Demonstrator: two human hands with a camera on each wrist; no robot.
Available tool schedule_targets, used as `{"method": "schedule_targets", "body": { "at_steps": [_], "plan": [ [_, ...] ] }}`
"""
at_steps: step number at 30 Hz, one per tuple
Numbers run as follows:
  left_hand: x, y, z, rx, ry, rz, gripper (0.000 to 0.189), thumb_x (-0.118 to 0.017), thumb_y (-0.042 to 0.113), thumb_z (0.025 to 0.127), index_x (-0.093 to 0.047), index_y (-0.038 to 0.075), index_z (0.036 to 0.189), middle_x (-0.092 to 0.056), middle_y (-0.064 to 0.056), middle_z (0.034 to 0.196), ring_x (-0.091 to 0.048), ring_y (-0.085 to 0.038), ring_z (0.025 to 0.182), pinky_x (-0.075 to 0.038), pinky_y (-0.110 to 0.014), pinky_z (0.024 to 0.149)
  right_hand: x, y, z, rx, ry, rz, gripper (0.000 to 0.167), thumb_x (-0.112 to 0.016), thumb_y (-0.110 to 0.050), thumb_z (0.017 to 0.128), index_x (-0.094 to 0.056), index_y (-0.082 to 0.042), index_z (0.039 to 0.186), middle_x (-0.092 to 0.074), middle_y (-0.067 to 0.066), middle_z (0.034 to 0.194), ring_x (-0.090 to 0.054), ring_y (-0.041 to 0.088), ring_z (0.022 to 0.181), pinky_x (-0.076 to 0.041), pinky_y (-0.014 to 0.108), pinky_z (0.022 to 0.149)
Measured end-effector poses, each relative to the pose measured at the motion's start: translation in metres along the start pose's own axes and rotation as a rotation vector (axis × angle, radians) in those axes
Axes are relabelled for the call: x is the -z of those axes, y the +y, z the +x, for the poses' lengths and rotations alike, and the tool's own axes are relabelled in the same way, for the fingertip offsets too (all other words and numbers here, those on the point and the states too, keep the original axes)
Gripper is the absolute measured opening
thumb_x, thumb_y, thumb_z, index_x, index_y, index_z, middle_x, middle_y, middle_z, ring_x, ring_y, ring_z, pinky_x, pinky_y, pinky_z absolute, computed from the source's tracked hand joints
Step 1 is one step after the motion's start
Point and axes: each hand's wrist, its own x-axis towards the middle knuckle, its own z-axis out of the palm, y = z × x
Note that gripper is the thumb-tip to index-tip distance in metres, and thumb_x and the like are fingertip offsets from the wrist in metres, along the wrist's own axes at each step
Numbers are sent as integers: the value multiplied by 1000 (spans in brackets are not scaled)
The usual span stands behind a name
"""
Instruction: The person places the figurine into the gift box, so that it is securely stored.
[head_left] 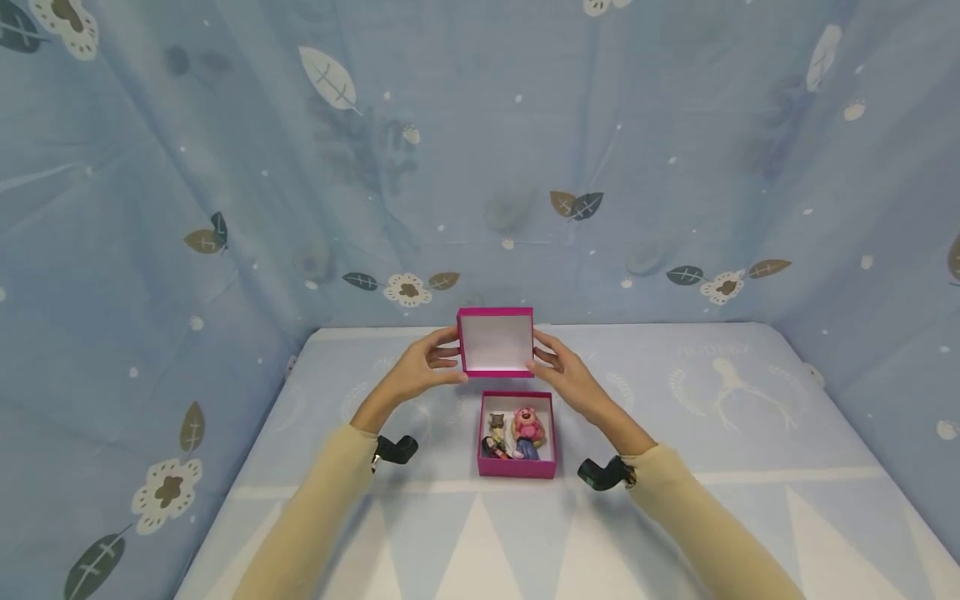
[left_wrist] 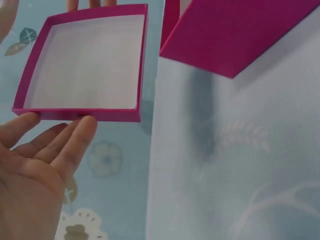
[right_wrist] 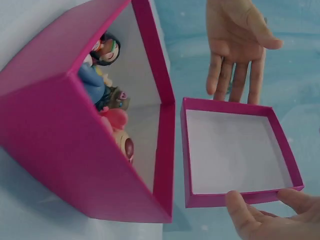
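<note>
A magenta box lid [head_left: 496,342] with a white inside is held up between my two hands, its hollow side facing me. My left hand [head_left: 420,367] grips its left edge with thumb and fingers. On the opposite edge my right hand [head_left: 566,377] holds it the same way. Nearer to me stands the matching magenta box [head_left: 517,469], uncovered. Inside it lie several toy figures: a pink bear [head_left: 527,423], a brown-eared figure [head_left: 497,423] and, in the right wrist view, a dark-haired figure [right_wrist: 112,52].
The box stands on a table covered with a pale blue patterned cloth [head_left: 675,467]. Blue curtains [head_left: 480,167] printed with leaves and flowers hang behind and on both sides. Dark wrist cameras [head_left: 397,450] stick out inward from both cream sleeves.
</note>
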Motion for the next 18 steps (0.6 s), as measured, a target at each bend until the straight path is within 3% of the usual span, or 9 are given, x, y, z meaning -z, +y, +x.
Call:
{"method": "schedule_targets", "body": {
  "at_steps": [3, 8, 13, 18],
  "plan": [
    [-3, -5, 2, 0, -9, -118, 76, -74, 9, 86, -33, 0, 149, -37, -24, 152, -44, -43, 134, -47, -43, 105, 3, 2, 0, -14, 32, 63, 55, -52, -18, 101, -31, 2, 149, -28, 22, 156, -34, 40, 142, -33, 54, 114],
    [-9, -9, 4, -37, 29, -232, 52, -62, 13, 97, -41, -5, 141, -42, -28, 145, -43, -44, 135, -50, -33, 102, 7, 6, 2, -6, 102, 193, 44, -48, -20, 103, -39, 13, 131, -36, 29, 149, -41, 45, 136, -39, 53, 109],
    [-17, -12, 5, -18, 118, -246, 40, -60, 12, 98, -48, -7, 130, -50, -29, 137, -48, -42, 131, -49, -28, 101, 8, 14, 5, 13, 159, 248, 33, -47, -19, 104, -44, 13, 115, -41, 30, 144, -46, 43, 131, -44, 48, 107],
    [-23, -15, 4, 9, 156, -225, 33, -61, 13, 97, -54, -5, 124, -54, -25, 129, -55, -34, 124, -50, -25, 99, 6, 18, 5, 10, 212, 221, 27, -55, -18, 101, -48, 8, 108, -46, 23, 143, -55, 37, 120, -50, 29, 101]
  ]
}}
